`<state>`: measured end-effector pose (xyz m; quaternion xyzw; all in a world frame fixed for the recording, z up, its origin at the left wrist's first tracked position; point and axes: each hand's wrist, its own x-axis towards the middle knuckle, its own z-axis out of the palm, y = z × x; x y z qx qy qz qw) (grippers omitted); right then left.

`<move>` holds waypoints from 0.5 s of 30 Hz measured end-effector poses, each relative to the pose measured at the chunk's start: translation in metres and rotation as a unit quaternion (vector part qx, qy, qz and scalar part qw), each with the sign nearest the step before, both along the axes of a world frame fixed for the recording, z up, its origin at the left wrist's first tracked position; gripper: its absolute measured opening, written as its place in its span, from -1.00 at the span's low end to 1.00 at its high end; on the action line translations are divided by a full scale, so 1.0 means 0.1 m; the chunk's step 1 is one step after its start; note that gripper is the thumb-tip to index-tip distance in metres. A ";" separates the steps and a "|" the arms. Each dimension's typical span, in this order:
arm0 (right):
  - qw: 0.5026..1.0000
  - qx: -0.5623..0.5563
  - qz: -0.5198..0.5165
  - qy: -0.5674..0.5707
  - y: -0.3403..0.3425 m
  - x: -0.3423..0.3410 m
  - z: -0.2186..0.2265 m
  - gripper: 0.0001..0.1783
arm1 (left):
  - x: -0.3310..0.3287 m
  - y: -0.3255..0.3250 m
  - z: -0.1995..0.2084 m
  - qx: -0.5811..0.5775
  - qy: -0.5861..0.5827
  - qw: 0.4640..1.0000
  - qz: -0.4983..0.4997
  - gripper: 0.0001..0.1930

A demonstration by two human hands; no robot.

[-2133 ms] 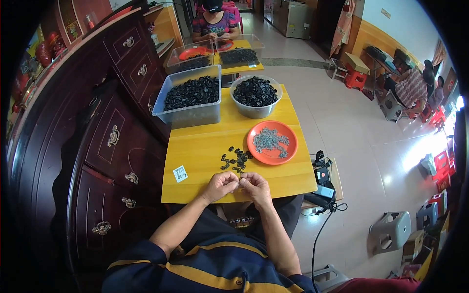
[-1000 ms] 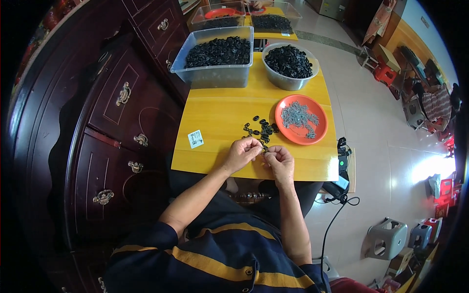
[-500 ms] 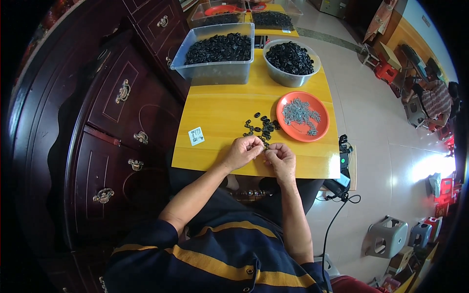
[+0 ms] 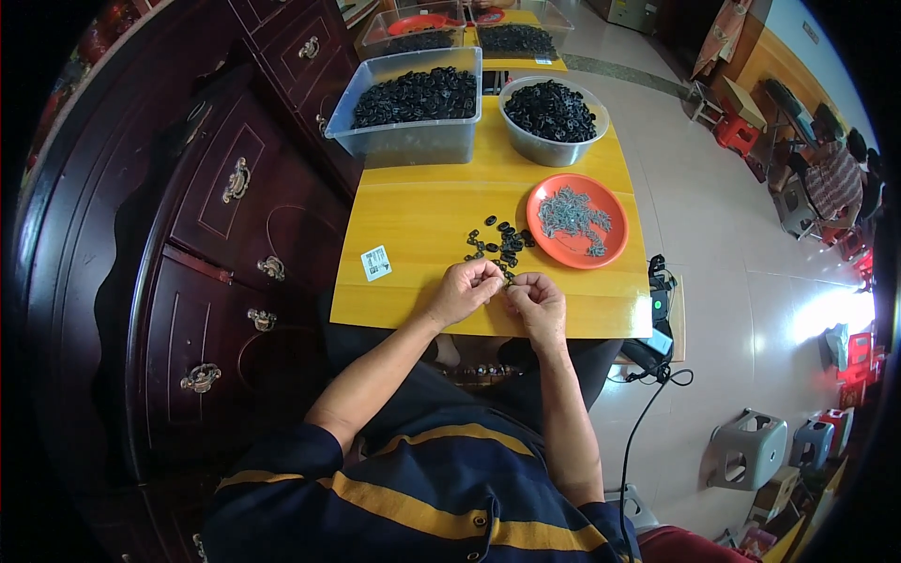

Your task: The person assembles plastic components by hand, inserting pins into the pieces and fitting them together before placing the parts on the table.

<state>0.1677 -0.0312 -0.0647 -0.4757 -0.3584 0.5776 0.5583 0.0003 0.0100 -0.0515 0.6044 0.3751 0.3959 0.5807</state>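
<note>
My left hand (image 4: 468, 290) and my right hand (image 4: 540, 307) meet near the front of the yellow table (image 4: 413, 202). Thumb and fingertips are pinched on each, almost touching. A tiny dark piece seems to sit between them, too small and covered to make out. Just beyond the fingertips lies a loose cluster of small black oval pieces (image 4: 510, 246), some apparently with holes. Right of the cluster, an orange-red plate (image 4: 569, 250) carries a heap of small thin silvery metal parts (image 4: 566, 212).
At the table's far side stand a clear rectangular tub (image 4: 408, 145) and a round tub (image 4: 554, 150), both full of black pieces. A white label (image 4: 376, 264) is stuck on the left. Dark wooden drawers (image 4: 235, 244) flank the table; a black cable (image 4: 631, 450) hangs at right.
The whole view has shifted slightly. Both hands stay pinched together in nearly the same spot, and the cluster and plate look unchanged.
</note>
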 end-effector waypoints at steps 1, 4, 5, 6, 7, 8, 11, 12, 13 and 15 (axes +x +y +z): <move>1.000 0.000 0.000 0.000 0.00 0.00 0.00 -0.86 | 0.00 0.00 0.00 -0.002 -0.003 1.000 0.001 -0.92; 1.000 0.007 0.002 -0.002 0.00 0.00 -0.01 -0.86 | 0.01 0.01 -0.03 0.001 0.001 1.000 -0.001 -0.92; 1.000 0.009 0.000 -0.003 0.00 0.00 -0.02 -0.86 | 0.01 0.01 -0.04 0.001 0.001 1.000 -0.001 -0.92; 1.000 0.010 -0.001 -0.004 0.01 0.00 -0.03 -0.87 | 0.00 0.01 -0.06 0.007 0.009 1.000 0.004 -0.92; 1.000 0.011 -0.001 -0.003 0.01 0.00 -0.04 -0.87 | 0.00 0.02 -0.07 0.013 0.017 1.000 0.009 -0.92; 1.000 0.011 -0.001 -0.006 0.01 0.00 -0.05 -0.86 | 0.00 0.03 -0.08 0.014 0.017 1.000 0.008 -0.92; 1.000 0.011 0.000 -0.015 0.01 -0.01 -0.01 -0.86 | 0.00 0.03 -0.08 0.024 0.029 0.999 0.015 -0.92; 1.000 0.008 0.000 -0.022 0.01 -0.01 0.00 -0.86 | 0.01 0.03 -0.07 0.030 0.037 0.999 0.015 -0.93; 1.000 0.007 0.000 -0.021 0.01 -0.01 -0.01 -0.86 | 0.02 0.03 -0.06 0.037 0.045 0.998 0.016 -0.94; 0.999 0.015 -0.007 -0.032 0.01 -0.01 -0.03 -0.86 | 0.00 0.03 -0.03 0.036 0.056 0.998 0.002 -0.94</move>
